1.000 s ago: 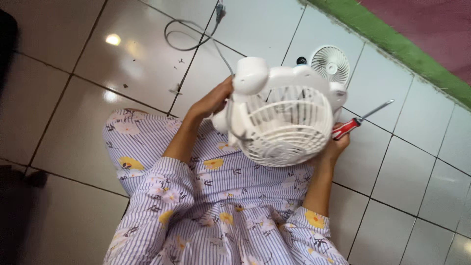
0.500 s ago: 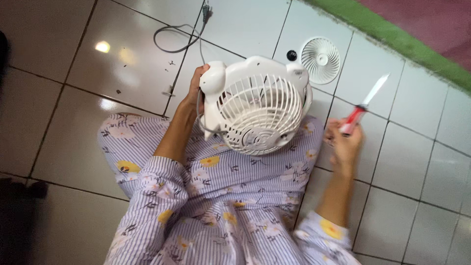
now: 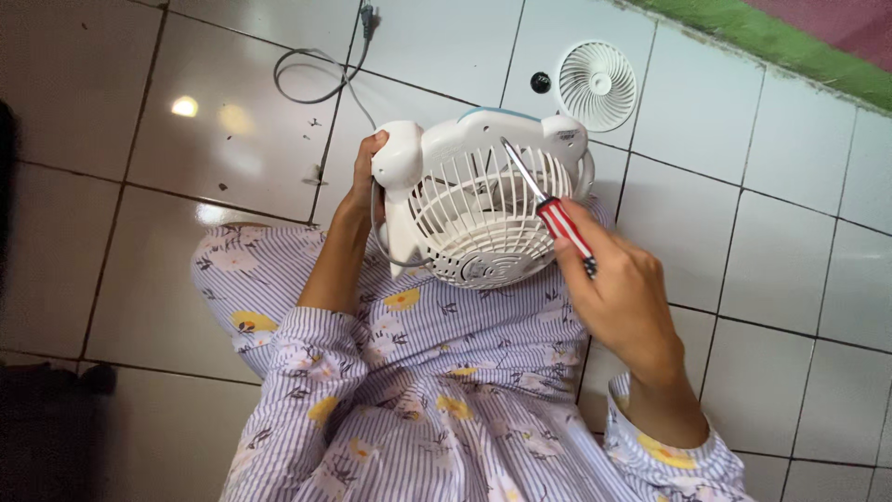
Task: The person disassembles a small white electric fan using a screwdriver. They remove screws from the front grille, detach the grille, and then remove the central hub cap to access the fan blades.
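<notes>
Gripping fan (image 3: 478, 209) left hand (image 3: 364, 177), right hand (image 3: 618, 293) grasps screwdriver (image 3: 548, 206) pointing up-left.

The left hand (image 3: 364, 178) is mostly hidden behind the small white plastic desk fan with a ribbed grille (image 3: 483, 209); only the knuckles and wrist show. The grey power cord (image 3: 316, 84) runs off the top edge. The tip of the red-and-white striped screwdriver (image 3: 548, 209) is too fine to place among the ribs. A dark shape at lower left (image 3: 42, 437) is cut off and unreadable.
</notes>
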